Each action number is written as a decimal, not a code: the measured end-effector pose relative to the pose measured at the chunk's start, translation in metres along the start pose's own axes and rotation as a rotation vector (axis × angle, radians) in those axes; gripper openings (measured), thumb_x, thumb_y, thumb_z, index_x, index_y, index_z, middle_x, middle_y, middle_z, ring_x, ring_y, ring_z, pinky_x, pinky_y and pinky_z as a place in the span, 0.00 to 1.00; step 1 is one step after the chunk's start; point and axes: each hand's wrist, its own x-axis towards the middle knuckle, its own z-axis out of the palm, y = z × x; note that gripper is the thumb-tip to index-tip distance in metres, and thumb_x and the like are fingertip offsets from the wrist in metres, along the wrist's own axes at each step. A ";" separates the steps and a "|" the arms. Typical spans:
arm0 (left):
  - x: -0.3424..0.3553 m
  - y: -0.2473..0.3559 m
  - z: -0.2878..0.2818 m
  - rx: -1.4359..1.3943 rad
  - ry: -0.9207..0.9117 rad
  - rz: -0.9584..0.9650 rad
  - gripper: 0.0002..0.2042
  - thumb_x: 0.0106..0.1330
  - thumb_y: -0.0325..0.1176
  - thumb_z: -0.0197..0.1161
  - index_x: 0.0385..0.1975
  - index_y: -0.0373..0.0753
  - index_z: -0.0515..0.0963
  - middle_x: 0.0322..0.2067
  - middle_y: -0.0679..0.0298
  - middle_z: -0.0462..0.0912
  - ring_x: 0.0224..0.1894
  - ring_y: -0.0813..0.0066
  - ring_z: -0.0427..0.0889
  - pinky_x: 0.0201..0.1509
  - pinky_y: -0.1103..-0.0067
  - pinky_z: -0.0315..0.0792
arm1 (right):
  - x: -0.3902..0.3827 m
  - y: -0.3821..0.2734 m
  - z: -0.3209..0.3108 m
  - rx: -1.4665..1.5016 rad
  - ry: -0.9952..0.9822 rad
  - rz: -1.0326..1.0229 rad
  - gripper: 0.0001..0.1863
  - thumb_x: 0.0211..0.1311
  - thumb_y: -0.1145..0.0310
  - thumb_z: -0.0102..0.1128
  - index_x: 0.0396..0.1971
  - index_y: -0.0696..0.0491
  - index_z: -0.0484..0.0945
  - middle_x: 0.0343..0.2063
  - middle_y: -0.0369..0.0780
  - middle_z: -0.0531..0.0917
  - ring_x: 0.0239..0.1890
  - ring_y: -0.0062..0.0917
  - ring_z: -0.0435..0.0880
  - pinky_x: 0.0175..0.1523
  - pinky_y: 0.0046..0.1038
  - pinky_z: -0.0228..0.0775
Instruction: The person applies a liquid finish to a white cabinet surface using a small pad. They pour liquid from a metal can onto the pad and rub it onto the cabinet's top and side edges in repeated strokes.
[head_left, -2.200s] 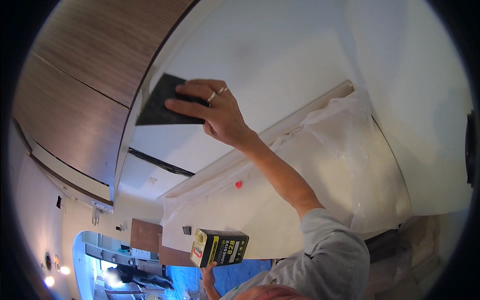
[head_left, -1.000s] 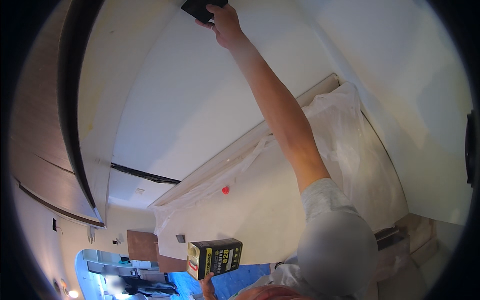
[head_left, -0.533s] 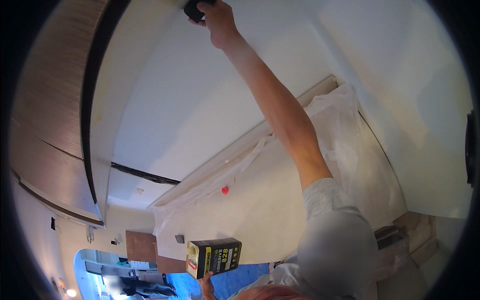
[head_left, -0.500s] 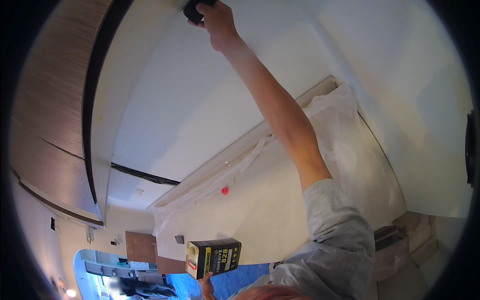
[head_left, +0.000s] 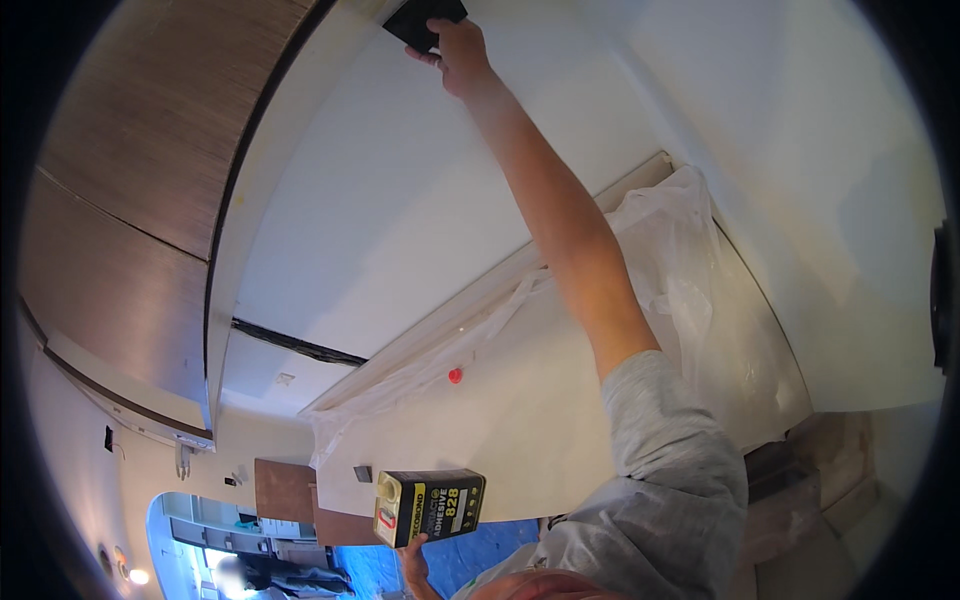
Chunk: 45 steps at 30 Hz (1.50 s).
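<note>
My right arm stretches up across the white wall panel. At its end my right hand is closed on a flat black spreader, held against or close to the panel's upper part; contact cannot be made out. Low in the view, my left hand grips the lower edge of a rectangular adhesive can, black and yellow with a pale round opening. The can is tilted beside the counter's edge. A red cap lies on the pale counter.
Brown wood-grain cabinets hang at the left. Crumpled clear plastic sheeting lies along the counter's back and right. A small grey block sits near the counter's left end. Blue sheeting covers the floor. Another person is far off, lower left.
My right hand has shifted slightly right and down, and more of the spreader's flat face shows. The can has moved only a little. The cabinets take up more of the view.
</note>
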 end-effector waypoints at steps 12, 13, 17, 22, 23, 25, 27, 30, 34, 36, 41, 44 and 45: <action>-0.001 0.003 0.003 -0.022 -0.001 0.001 0.41 0.46 0.19 0.70 0.67 0.37 0.69 0.57 0.59 0.80 0.58 0.63 0.79 0.67 0.69 0.68 | -0.064 -0.021 0.034 -0.087 -0.045 -0.337 0.13 0.72 0.76 0.52 0.52 0.63 0.74 0.42 0.42 0.82 0.43 0.27 0.84 0.49 0.35 0.86; -0.001 0.002 0.001 -0.014 0.021 -0.013 0.41 0.46 0.19 0.70 0.67 0.37 0.69 0.57 0.59 0.80 0.58 0.63 0.79 0.68 0.69 0.68 | -0.076 -0.022 0.041 -0.106 -0.001 -0.367 0.14 0.73 0.74 0.52 0.53 0.64 0.75 0.38 0.40 0.82 0.40 0.23 0.83 0.46 0.31 0.83; 0.002 -0.004 -0.005 0.006 0.021 -0.051 0.41 0.46 0.19 0.71 0.67 0.37 0.69 0.57 0.59 0.80 0.58 0.62 0.79 0.68 0.68 0.68 | -0.118 -0.021 0.060 -0.412 0.034 -0.537 0.28 0.71 0.78 0.49 0.71 0.57 0.66 0.42 0.42 0.73 0.39 0.27 0.77 0.42 0.31 0.72; 0.003 -0.005 -0.006 -0.017 0.006 0.000 0.42 0.46 0.21 0.72 0.68 0.37 0.68 0.58 0.59 0.80 0.59 0.63 0.78 0.69 0.68 0.66 | -0.147 0.002 0.080 -0.519 0.083 -0.825 0.34 0.68 0.84 0.48 0.75 0.55 0.62 0.47 0.44 0.73 0.43 0.32 0.76 0.46 0.32 0.72; 0.003 -0.004 -0.005 -0.008 0.003 -0.011 0.42 0.46 0.21 0.72 0.68 0.37 0.67 0.58 0.59 0.80 0.59 0.63 0.78 0.69 0.68 0.66 | -0.149 0.007 0.083 -0.523 0.096 -0.865 0.34 0.68 0.85 0.49 0.75 0.55 0.62 0.48 0.45 0.73 0.43 0.32 0.76 0.46 0.32 0.72; 0.001 0.000 -0.001 0.000 -0.007 -0.018 0.42 0.46 0.22 0.72 0.69 0.37 0.67 0.58 0.59 0.79 0.59 0.62 0.78 0.69 0.68 0.66 | -0.152 0.017 0.088 -0.518 0.096 -0.884 0.36 0.65 0.87 0.50 0.74 0.56 0.62 0.51 0.46 0.74 0.46 0.34 0.77 0.49 0.33 0.73; -0.001 0.004 0.003 -0.013 -0.034 0.008 0.42 0.47 0.22 0.72 0.69 0.36 0.66 0.59 0.58 0.79 0.60 0.62 0.77 0.70 0.68 0.65 | -0.157 0.024 0.092 -0.542 0.098 -0.914 0.37 0.63 0.88 0.50 0.74 0.56 0.63 0.52 0.47 0.74 0.47 0.35 0.76 0.49 0.34 0.73; -0.002 0.006 0.007 0.003 0.022 -0.009 0.41 0.47 0.23 0.73 0.68 0.36 0.68 0.58 0.58 0.79 0.60 0.62 0.77 0.69 0.68 0.65 | -0.172 0.033 0.095 -0.560 0.085 -0.950 0.31 0.70 0.85 0.50 0.73 0.58 0.64 0.50 0.43 0.72 0.45 0.28 0.74 0.49 0.28 0.73; -0.001 0.002 0.003 0.020 -0.006 -0.018 0.39 0.48 0.25 0.73 0.66 0.35 0.70 0.58 0.59 0.80 0.59 0.64 0.77 0.68 0.67 0.65 | -0.203 0.044 0.101 -0.506 0.036 -0.876 0.30 0.69 0.85 0.51 0.72 0.59 0.66 0.50 0.43 0.73 0.45 0.28 0.74 0.49 0.27 0.73; 0.000 0.000 -0.002 0.049 -0.026 0.020 0.39 0.48 0.26 0.74 0.66 0.35 0.70 0.57 0.59 0.80 0.59 0.64 0.77 0.67 0.67 0.66 | -0.218 0.049 0.109 -0.492 0.029 -0.859 0.30 0.69 0.84 0.52 0.72 0.60 0.66 0.50 0.43 0.73 0.46 0.28 0.73 0.49 0.27 0.73; 0.002 -0.002 -0.004 0.073 -0.018 -0.013 0.40 0.51 0.24 0.72 0.69 0.37 0.66 0.59 0.59 0.79 0.60 0.64 0.76 0.69 0.65 0.65 | -0.245 0.062 0.131 -0.462 0.050 -0.883 0.33 0.66 0.85 0.56 0.72 0.59 0.65 0.51 0.43 0.74 0.48 0.27 0.73 0.51 0.26 0.72; 0.000 -0.002 0.000 0.048 0.013 -0.002 0.40 0.50 0.24 0.73 0.68 0.36 0.67 0.58 0.59 0.79 0.59 0.65 0.77 0.68 0.67 0.65 | -0.258 0.070 0.141 -0.482 0.044 -0.891 0.36 0.62 0.86 0.60 0.72 0.57 0.67 0.56 0.44 0.73 0.51 0.29 0.73 0.54 0.27 0.71; -0.001 -0.003 0.001 0.030 0.026 0.009 0.39 0.49 0.25 0.74 0.67 0.35 0.68 0.57 0.59 0.80 0.58 0.65 0.77 0.66 0.68 0.66 | -0.261 0.073 0.143 -0.506 0.034 -0.899 0.36 0.61 0.87 0.61 0.72 0.57 0.67 0.57 0.44 0.73 0.51 0.30 0.73 0.55 0.28 0.70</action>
